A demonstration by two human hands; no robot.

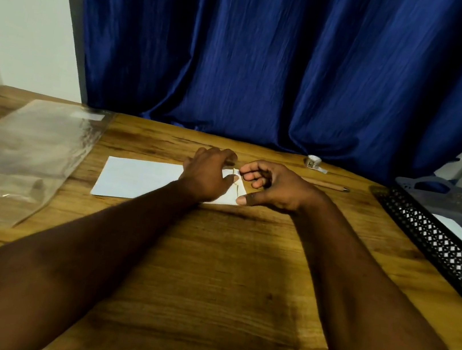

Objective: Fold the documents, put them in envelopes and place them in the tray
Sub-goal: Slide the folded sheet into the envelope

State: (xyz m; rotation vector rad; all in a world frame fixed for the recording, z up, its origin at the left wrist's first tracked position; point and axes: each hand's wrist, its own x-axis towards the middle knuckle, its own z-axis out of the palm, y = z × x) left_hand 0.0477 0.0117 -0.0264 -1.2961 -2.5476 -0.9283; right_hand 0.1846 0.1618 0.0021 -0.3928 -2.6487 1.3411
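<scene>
Up close, both bare arms reach over the wooden bench. Left hand lies flat on the white envelope. Right hand pinches its end, grip together. Farther right sits the black tray.

A single view is given, taken from a wide-angle camera worn on the head and directed forward and down. The bench is seen from close above, with both forearms entering from the lower edge. The blue curtain is faced straight ahead, filling the upper half. Straight lines are bowed toward the frame edges, as at the tray on the right.
</scene>
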